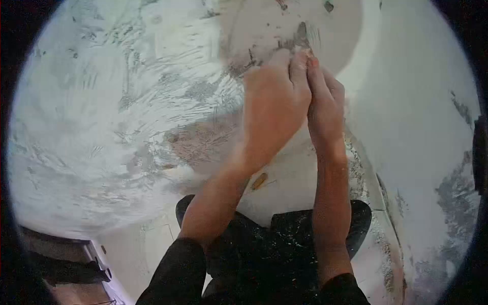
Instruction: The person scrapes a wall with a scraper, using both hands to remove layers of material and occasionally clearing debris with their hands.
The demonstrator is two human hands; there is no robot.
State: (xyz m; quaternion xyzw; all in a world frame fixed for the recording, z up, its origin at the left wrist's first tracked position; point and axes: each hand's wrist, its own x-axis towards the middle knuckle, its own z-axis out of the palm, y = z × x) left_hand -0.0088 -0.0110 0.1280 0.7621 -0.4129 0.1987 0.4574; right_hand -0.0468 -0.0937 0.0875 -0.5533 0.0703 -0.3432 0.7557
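Observation:
My left hand (274,99) and my right hand (327,109) are pressed together in front of the wall, fingers closed around one small tool. It looks like a scraper (303,34), with a dark, narrow blade pointing up and away from me. A bit of orange shows beside the fingertips; the rest of the handle is hidden in my grip. The blade lies against, or very close to, a bare pinkish-grey patch (335,35) of the wall. Around and left of it, the wall (122,96) is streaked with patchy white coating.
A yellow-brown object (260,181) lies on the floor below my wrists. Crumbly debris (358,175) runs along the floor edge on the right. The right-hand wall (417,101) has grey worn patches. My bent knees are close below, and a door frame (104,269) stands lower left.

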